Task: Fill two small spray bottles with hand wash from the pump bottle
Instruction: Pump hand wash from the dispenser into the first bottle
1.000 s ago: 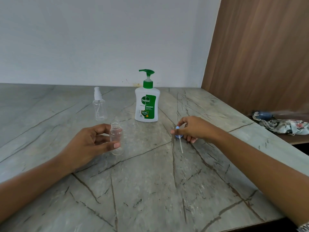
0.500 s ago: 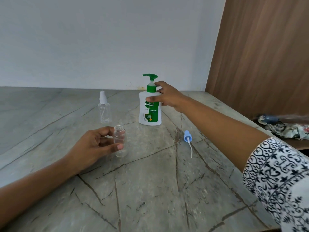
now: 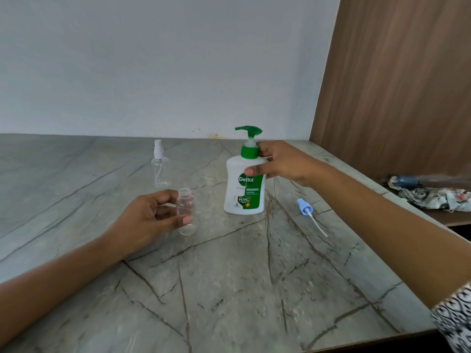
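Standing near the middle of the desk (image 3: 229,289), the white pump bottle (image 3: 234,197) with its green pump head is held by the right grip (image 3: 283,161). The thumb lies across the front of the label and the fingers curl round the back just under the green collar. Its base is down at the desk surface; whether it rests there or is just clear cannot be told.

Just to its left, the left grip (image 3: 145,220) holds a small clear bottle (image 3: 186,207) upright on the desk, thumb in front and fingers curled behind it. This bottle has an open neck and looks empty. Its blue spray cap (image 3: 304,207), with a thin white tube, lies on its side on the desk to the right of the pump bottle, apart from it.

A second small clear bottle (image 3: 160,169), with its white spray top on, stands farther back on the left, touched by neither grip.

A crumpled patterned cloth (image 3: 433,197) lies on a lower surface beyond the desk's right edge, below a brown wood panel (image 3: 395,85). A plain pale wall (image 3: 165,59) runs behind. A black-and-white patterned sleeve (image 3: 456,319) shows at the right arm.
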Tool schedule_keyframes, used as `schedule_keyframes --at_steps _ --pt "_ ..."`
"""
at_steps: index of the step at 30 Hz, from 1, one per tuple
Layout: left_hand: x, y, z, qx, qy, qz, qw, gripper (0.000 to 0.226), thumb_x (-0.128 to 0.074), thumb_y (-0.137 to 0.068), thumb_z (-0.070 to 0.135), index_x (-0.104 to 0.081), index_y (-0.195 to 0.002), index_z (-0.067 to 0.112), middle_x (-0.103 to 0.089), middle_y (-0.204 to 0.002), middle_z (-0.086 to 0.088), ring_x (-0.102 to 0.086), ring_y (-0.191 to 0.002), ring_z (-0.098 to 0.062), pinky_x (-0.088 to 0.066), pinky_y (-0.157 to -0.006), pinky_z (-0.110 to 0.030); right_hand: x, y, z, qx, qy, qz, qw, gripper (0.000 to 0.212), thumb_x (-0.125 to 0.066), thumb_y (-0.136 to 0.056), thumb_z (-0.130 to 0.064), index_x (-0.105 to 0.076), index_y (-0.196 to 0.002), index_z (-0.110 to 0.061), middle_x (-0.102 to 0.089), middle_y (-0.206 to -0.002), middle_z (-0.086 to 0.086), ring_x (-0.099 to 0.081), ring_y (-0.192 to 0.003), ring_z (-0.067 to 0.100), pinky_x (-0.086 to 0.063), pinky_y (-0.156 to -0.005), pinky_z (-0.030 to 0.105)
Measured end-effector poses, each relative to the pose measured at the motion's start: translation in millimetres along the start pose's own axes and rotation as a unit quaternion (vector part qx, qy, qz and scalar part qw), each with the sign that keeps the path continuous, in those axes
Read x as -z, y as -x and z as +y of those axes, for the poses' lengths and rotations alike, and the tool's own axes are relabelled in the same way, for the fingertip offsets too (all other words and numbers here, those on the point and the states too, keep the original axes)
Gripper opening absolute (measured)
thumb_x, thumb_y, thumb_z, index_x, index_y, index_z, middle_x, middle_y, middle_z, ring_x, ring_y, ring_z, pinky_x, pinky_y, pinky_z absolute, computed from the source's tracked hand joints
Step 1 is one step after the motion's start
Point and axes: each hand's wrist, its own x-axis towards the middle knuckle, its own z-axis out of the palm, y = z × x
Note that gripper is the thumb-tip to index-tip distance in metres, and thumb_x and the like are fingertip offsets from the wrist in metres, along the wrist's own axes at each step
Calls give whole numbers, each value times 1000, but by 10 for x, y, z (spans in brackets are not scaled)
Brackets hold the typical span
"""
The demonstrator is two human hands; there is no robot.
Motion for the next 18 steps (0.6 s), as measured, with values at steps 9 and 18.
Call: schedule_keyframes --at_steps 9,18 --pt "-242 -17 240 5 57 48 997 47 -76 -63 20 -63 -108 15 -71 -99 -2 -69 -91 -20 -52 -90 -36 -74 474 -69 23 -17 -14 999 61 -77 -58 -36 -63 -113 -15 -70 -108 -1 -66 -100 15 -49 -95 41" --pt "-364 22 322 -15 100 83 991 36 -72 -70 12 -64 -105 17 -72 -99 -3 -68 -93 -18 -52 -89 -35 677 637 473 -151 281 104 942 66 -53 -86 -53 -36 -141 -23 -39 -145 3 -40 -129 21 -33 -100 34"
